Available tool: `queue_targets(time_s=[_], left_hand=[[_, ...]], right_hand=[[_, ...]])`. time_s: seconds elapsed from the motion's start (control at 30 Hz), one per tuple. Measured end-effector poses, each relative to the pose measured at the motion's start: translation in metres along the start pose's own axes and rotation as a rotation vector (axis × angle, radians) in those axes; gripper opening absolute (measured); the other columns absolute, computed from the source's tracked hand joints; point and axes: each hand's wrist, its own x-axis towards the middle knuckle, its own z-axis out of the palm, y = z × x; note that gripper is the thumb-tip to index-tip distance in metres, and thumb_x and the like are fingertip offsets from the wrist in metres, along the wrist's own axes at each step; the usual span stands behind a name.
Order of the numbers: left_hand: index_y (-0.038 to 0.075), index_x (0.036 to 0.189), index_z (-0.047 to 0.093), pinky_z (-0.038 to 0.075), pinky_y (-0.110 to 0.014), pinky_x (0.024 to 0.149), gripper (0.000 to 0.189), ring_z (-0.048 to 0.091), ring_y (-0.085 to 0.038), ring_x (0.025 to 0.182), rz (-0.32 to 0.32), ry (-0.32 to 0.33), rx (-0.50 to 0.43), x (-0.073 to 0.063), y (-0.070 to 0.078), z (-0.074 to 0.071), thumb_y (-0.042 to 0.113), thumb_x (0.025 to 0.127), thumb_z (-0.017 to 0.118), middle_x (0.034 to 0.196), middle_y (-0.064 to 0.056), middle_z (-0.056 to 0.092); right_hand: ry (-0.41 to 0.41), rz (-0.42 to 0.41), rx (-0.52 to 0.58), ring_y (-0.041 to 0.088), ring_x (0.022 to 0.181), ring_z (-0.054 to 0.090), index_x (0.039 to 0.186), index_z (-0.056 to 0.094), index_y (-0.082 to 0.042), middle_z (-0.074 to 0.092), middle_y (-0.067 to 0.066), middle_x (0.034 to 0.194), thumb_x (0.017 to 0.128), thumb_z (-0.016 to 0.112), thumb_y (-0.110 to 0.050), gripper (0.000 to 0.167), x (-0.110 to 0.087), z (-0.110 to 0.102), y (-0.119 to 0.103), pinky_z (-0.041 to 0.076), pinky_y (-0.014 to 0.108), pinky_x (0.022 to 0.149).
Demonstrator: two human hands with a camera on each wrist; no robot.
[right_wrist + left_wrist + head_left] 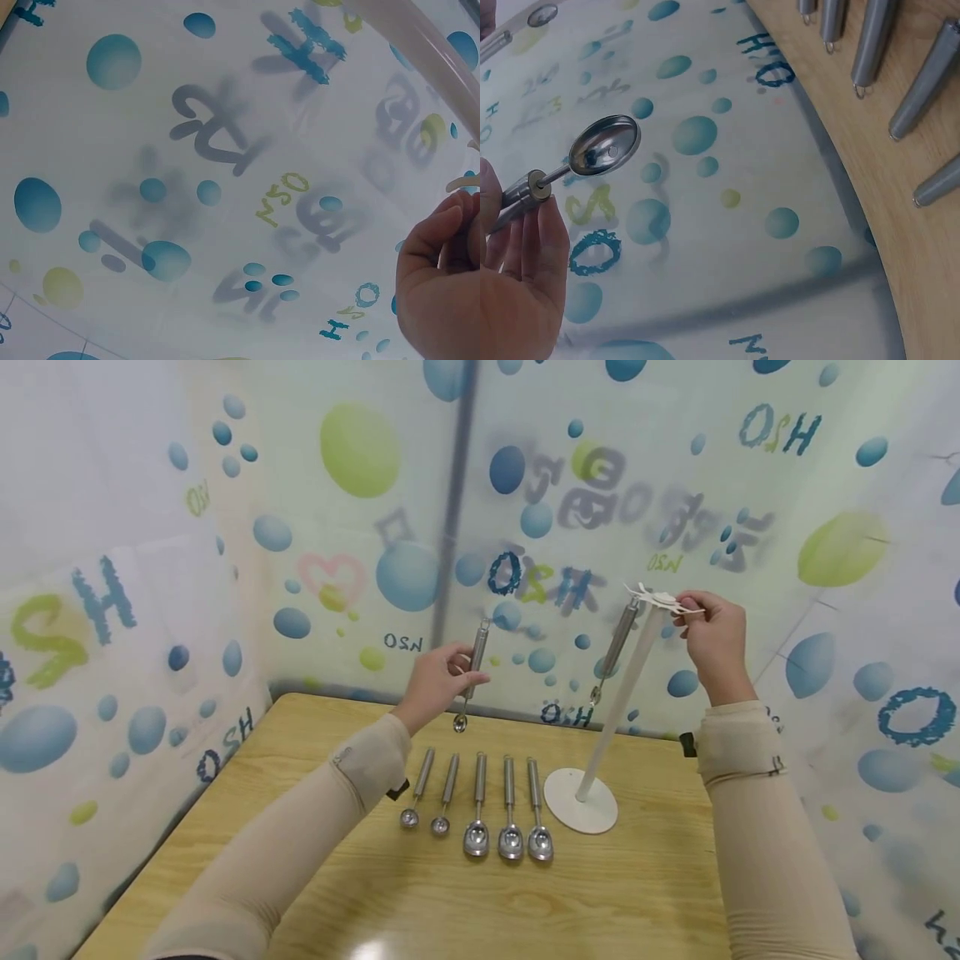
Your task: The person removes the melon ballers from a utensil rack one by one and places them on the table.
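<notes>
My left hand [438,683] pinches a melon baller [479,647] by its steel handle, upright with the small bowl down, above the table. In the left wrist view its bowl [606,146] shows a small hole. To the right, my right hand [716,631] pinches the edge of the white hooked top [658,599] of a stand [626,693]. Another melon baller [621,639] hangs from a hook on the stand's left side. The right wrist view shows my right hand [442,277] at its edge, partly cut off.
Two small melon ballers [447,785] and three larger scoops [480,793] lie in a row on the wooden table [337,877], bowls towards me. The stand's round white base [581,818] is right of them. Patterned curtains [360,527] surround the table.
</notes>
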Motion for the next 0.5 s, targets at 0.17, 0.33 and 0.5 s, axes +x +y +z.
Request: queue_targets(time_s=[0.17, 0.33, 0.5], left_hand=[[0.010, 0.122, 0.069, 0.057, -0.036, 0.068, 0.039, 0.067, -0.017, 0.077, -0.028, 0.030, 0.050, -0.011, -0.017, -0.014, 0.026, 0.088, 0.082, 0.093, -0.003, 0.072], [0.009, 0.124, 0.068, 0.058, -0.035, 0.069, 0.042, 0.067, -0.018, 0.081, -0.080, 0.027, 0.066, -0.021, -0.030, -0.028, 0.027, 0.088, 0.081, 0.098, -0.004, 0.070], [0.008, 0.118, 0.068, 0.059, -0.035, 0.067, 0.035, 0.066, -0.020, 0.080, -0.110, 0.024, 0.049, -0.033, -0.036, -0.041, 0.023, 0.089, 0.081, 0.096, -0.006, 0.069]], right_hand=[[-0.003, 0.016, 0.017, 0.008, 0.084, 0.056, 0.123, 0.066, -0.001, 0.062, -0.012, 0.090, 0.106, 0.052, -0.027, 0.035, -0.001, 0.000, 0.000, 0.049, 0.015, 0.070], [-0.002, 0.012, 0.023, 0.008, 0.084, 0.056, 0.122, 0.066, -0.001, 0.062, -0.012, 0.090, 0.106, 0.052, -0.028, 0.035, -0.001, 0.000, -0.001, 0.049, 0.014, 0.070], [0.005, 0.023, 0.030, 0.008, 0.084, 0.056, 0.121, 0.067, -0.001, 0.062, -0.012, 0.090, 0.105, 0.053, -0.027, 0.033, -0.001, 0.001, -0.001, 0.048, 0.013, 0.069]])
